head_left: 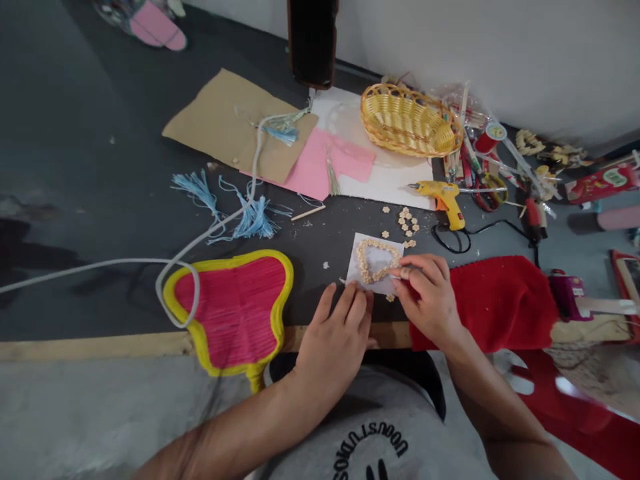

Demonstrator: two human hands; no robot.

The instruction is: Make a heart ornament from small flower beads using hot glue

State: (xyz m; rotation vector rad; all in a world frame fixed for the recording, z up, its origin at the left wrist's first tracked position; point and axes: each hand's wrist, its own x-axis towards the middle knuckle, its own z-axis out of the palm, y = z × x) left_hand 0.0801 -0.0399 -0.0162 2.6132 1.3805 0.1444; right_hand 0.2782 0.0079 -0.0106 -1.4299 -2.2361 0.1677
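A small white card (376, 257) lies on the dark table near its front edge, with a heart outline of tiny cream flower beads (379, 248) on it. My left hand (334, 340) rests with its fingers flat, pressing the card's lower left corner. My right hand (427, 297) is at the card's right edge, thumb and forefinger pinched on something small that I cannot make out. Loose flower beads (407, 223) lie just beyond the card.
A yellow glue gun (443, 198) with a black cord lies past the beads. A red cloth (500, 300) sits to the right, a pink and yellow fan (235, 310) to the left. Farther back are a wicker basket (407, 120), pink felt (320, 167), cardboard (225, 120), blue tassels (250, 217) and cluttered tools (500, 170).
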